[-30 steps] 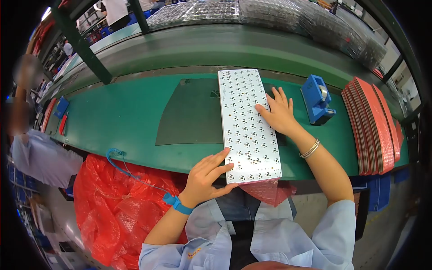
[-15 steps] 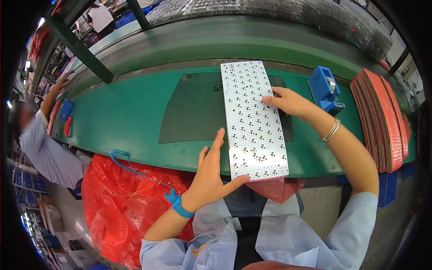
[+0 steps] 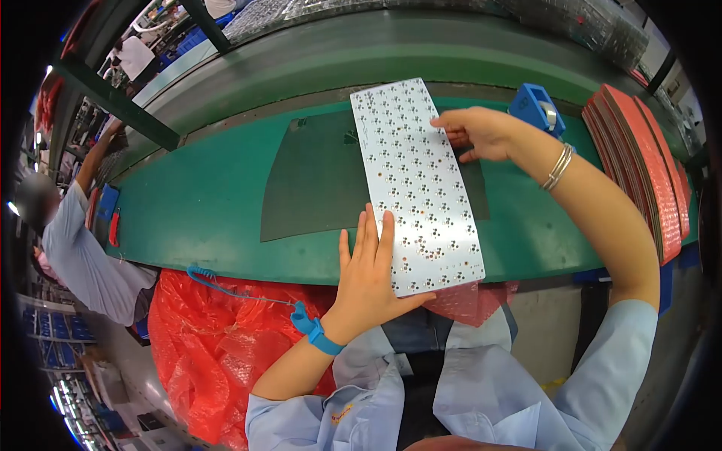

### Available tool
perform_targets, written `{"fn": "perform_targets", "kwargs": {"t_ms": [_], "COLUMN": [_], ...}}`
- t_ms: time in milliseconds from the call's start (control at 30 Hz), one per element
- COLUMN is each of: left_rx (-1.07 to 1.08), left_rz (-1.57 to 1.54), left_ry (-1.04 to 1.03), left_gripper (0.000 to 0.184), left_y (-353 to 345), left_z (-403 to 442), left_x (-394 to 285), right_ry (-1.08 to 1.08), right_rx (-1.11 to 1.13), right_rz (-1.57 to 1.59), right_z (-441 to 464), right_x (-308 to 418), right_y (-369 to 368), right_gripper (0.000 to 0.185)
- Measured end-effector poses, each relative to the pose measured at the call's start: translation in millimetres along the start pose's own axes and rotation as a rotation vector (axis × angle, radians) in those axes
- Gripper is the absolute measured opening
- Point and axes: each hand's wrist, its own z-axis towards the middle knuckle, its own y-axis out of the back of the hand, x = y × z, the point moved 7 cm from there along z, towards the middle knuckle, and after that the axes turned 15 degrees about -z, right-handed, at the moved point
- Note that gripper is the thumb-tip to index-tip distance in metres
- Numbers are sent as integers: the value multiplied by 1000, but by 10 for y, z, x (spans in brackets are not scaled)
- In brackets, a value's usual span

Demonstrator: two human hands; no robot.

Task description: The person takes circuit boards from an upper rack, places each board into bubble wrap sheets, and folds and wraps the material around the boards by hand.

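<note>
A long white printed circuit board (image 3: pixel 417 180), dotted with rows of small holes and dark marks, lies slightly tilted on the green bench, across a dark mat (image 3: pixel 316 177). Along its lower left edge my left hand (image 3: pixel 370 274) rests with fingers stretched out, the thumb reaching along the near edge. My right hand (image 3: pixel 477 134) is at the upper right edge, one fingertip touching the board and the other fingers apart and bent beside it. Pink bubble wrap (image 3: pixel 459 302) shows beneath the board's near end, overhanging the bench. A blue wrist strap (image 3: pixel 316 331) circles my left wrist.
A blue tape dispenser (image 3: pixel 535 110) stands right of the board, before a stack of red bubble-wrapped sheets (image 3: pixel 639 165). Red bubble wrap (image 3: pixel 210 361) hangs below the bench at left, near a coiled blue cord (image 3: pixel 203 272). Another person (image 3: pixel 98 248) is at the far left.
My left hand has moved up against the board's left edge, its fingers now closer together. My right hand has shifted outward to the upper right edge. The view has shifted slightly.
</note>
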Motion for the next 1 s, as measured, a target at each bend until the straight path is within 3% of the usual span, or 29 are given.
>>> {"fn": "perform_targets", "kwargs": {"t_ms": [167,267,400,567,600,667,733,800,900,1000], "left_rx": [-2,-46,-321,-464,-475,-348,-184,34,-22,-17], "left_rz": [24,23,-183,-476,-468,-923,-1372,-1756,-2013,-2037], "left_ry": [11,-11,-114,-26,-35,156,340,325,359,417], "left_gripper": [114,112,102,77,77,61,46,28,28,29], "left_y": [-24,-57,64,149,177,72,-110,-260,-368,-395], "left_z": [-53,-54,-113,-183,-205,-206,-226,-243,-221,-242], "left_x": [26,1,-51,-61,-68,109,196,151,2,-120], "right_ry": [154,139,336,310,349,398,622,686,846,803], "right_rx": [67,52,-5,181,124,73,85,74,52,-45], "right_rz": [253,187,263,345,329,304,342,295,177,166], "right_z": [56,-134,-256,-653,-709,-672,-525,-400,-375,-834], "right_x": [75,246,554,819,872,883,875,900,1103,1345], "right_y": [-239,-377,-477,-489,-399,-128,309,563,794,380], "right_gripper": [41,47,39,37,37,37,38,39,40,47]}}
